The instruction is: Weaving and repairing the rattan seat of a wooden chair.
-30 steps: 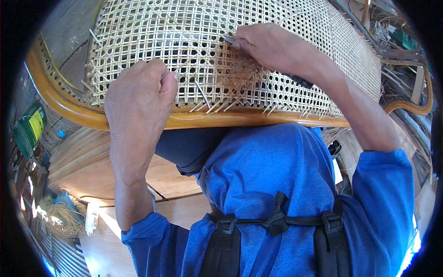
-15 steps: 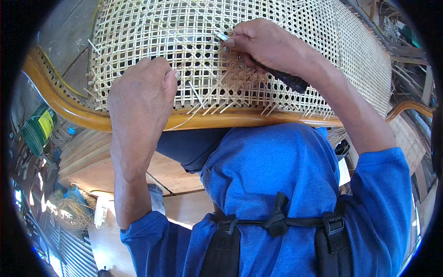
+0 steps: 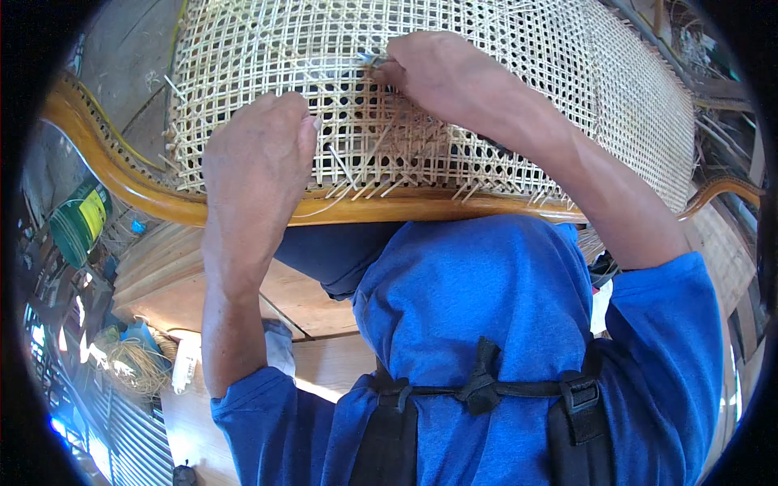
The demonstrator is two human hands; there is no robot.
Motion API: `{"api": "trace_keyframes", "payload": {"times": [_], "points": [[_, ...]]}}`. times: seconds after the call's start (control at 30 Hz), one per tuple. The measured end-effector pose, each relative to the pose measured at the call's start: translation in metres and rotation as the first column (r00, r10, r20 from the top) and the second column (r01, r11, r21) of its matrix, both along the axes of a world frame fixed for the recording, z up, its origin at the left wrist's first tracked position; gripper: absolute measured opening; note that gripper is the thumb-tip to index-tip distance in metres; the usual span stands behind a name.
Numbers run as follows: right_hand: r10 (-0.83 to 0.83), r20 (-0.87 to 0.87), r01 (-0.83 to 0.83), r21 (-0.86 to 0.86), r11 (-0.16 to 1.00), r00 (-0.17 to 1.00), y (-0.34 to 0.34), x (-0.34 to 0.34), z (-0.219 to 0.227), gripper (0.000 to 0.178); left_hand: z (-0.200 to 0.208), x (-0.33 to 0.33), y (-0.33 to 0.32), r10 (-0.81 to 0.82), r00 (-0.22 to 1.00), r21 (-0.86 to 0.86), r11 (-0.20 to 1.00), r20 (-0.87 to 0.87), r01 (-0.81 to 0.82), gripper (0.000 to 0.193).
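Observation:
A pale woven cane panel point(image 3: 340, 146), with a hexagonal and square open weave, is stretched across a varnished, curved wooden frame point(image 3: 348, 211). My left hand point(image 3: 258, 154) rests on the panel's left part with its fingers curled closed; whatever they grip is hidden beneath. Farther up and to the right, my right hand point(image 3: 442, 77) is closed round a small tool with a shiny metal tip point(image 3: 371, 59). That tip points left, over the weave. Below the right wrist a bit of something black point(image 3: 494, 146) shows. Several loose cane ends point(image 3: 381, 185) stick out along the near edge.
On the left stands a green container with a yellow label point(image 3: 81, 223). A tangle of dry cane strands point(image 3: 134, 364) lies at the lower left, near wooden boards point(image 3: 186, 279). The wooden frame's curved ends reach out to the left and right.
My right hand has shifted left with the tool, whose tip has moved left over the weave. Less of the black piece under the wrist shows. The left hand stays closed in nearly the same place.

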State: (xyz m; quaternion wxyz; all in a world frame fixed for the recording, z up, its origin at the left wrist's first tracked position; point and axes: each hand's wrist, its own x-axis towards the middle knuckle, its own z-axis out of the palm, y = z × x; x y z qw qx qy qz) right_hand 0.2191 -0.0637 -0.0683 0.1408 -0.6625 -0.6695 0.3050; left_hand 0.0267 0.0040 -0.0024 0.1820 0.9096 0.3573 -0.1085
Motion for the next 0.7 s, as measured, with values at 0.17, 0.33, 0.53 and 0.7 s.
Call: {"api": "trace_keyframes", "payload": {"times": [0.17, 0.33, 0.53, 0.7], "points": [[-0.573, -0.488, 0.141, -0.669, 0.73, 0.659, 0.003, 0.013, 0.026, 0.032, -0.012, 0.009, 0.002, -0.098, 0.995, 0.091, 0.991, 0.037, 0.094, 0.018], [-0.301, -0.249, 0.097, -0.6, 0.794, 0.921, 0.006, 0.028, 0.055, 0.032, -0.004, 0.007, -0.011, 0.057, 0.997, 0.093, 0.994, -0.052, -0.052, 0.025], [0.149, 0.017, -0.149, 0.003, 0.989, 0.989, 0.034, 0.014, 0.047, 0.023, 0.006, -0.017, -0.026, 0.367, 0.913, -0.045, 0.93, 0.178, -0.365, 0.018], [0.321, 0.181, -0.294, -0.159, 0.942, 0.93, 0.049, 0.001, 0.017, 0.02, -0.015, -0.021, -0.035, 0.382, 0.873, 0.004, 0.916, 0.304, -0.402, 0.011]]}}
